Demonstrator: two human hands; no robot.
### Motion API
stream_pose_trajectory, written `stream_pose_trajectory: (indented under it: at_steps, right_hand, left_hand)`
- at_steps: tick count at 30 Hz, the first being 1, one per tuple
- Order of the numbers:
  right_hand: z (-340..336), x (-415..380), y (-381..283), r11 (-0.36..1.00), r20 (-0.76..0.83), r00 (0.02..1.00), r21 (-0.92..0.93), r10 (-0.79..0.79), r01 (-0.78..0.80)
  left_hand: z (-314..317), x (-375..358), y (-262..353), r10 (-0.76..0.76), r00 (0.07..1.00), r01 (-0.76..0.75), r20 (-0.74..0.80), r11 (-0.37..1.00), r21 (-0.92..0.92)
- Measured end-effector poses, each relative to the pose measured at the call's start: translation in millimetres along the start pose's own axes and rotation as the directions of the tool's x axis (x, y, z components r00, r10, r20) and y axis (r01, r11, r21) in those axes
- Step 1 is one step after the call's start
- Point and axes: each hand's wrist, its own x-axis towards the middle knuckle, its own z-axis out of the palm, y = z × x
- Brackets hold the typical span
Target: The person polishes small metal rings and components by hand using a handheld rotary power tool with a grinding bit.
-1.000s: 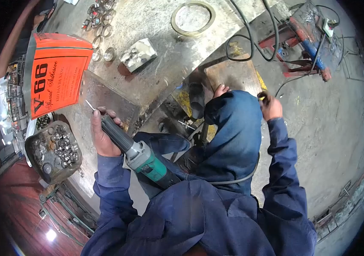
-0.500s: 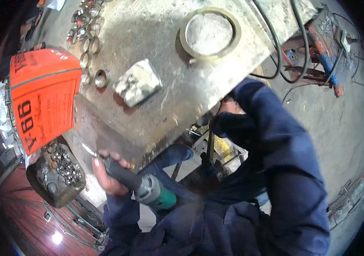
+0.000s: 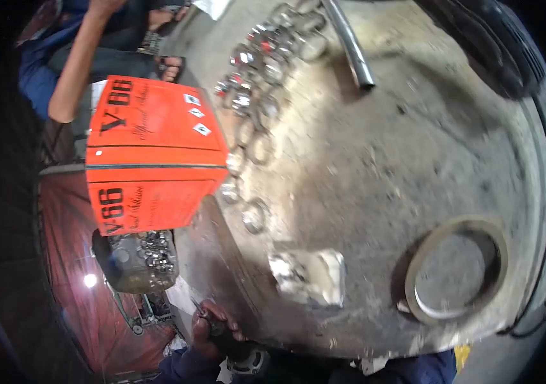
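At the bottom, my left hand (image 3: 206, 333) is closed around the dark neck of a die grinder (image 3: 247, 361). Its thin metal tip points up and left, beside the worktable's near edge. In the earlier frame the tool's green body shows; now it is mostly dark or cut off. My right hand cannot be made out; only a dark blue sleeve (image 3: 430, 370) shows below the table edge. A whitish block (image 3: 324, 275) with a rough grey patch lies on the table nearest the tool. Farther right rests a large metal ring (image 3: 411, 281).
An orange V-66 box (image 3: 158, 121) stands at left, above a bin (image 3: 116, 269) of small metal parts. Several short metal rings (image 3: 273, 67) line the table. A metal tube (image 3: 353, 51) and a dark bulky item (image 3: 497, 38) lie beyond. Another person's arm (image 3: 78, 77) is at upper left.
My view has swung up and right, so the table fills more of it and my body less. The left hand keeps hold of the die grinder. My right arm has mostly left view.
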Motion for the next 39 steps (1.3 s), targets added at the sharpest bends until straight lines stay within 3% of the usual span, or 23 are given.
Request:
stream_pose_trajectory:
  at_steps: [7,22,27,29,30,32,33,39]
  right_hand:
    - [-6.9,64.2,-16.6,0.986,-0.083,0.984,0.041,-0.156,0.16]
    - [74.1,69.0,0.5,0.95,-0.163,0.974,0.246,-0.156,0.193]
    - [107.1,-1.2,-8.7,0.948,-0.169,0.985,0.305,-0.041,0.092]
    - [97.8,-39.5,-23.7,0.959,-0.186,0.982,0.28,0.005,0.048]
    - [97.3,-63.7,-33.9,0.962,-0.191,0.981,0.272,0.037,0.016]
    - [87.4,-113.3,-61.1,0.973,-0.197,0.976,0.227,0.09,-0.044]
    - [87.2,-141.3,-77.7,0.975,-0.194,0.973,0.205,0.121,-0.081]
    - [92.7,-275.5,-203.8,0.974,-0.205,0.952,0.042,0.226,-0.222]
  left_hand:
    - [0.7,0.5,0.5,-0.028,1.0,0.028,-0.009,1.0,0.007]
    - [1.5,0.7,-5.3,0.052,0.998,-0.053,0.02,0.997,0.048]
    - [-5.0,-0.1,-1.8,-0.07,0.997,0.072,0.03,0.995,-0.068]
    - [-7.7,2.2,-4.1,-0.084,0.996,0.083,0.029,0.995,0.051]
    - [-8.7,2.2,-5.5,-0.167,0.986,0.167,0.012,0.982,-0.09]
    - [-11.0,8.4,-3.7,-0.133,0.99,0.129,0.051,0.989,0.068]
    - [3.2,11.3,0.7,-0.11,0.992,0.11,-0.057,0.994,-0.015]
    - [-2.5,11.0,-2.8,0.043,0.981,-0.023,0.189,0.994,-0.111]
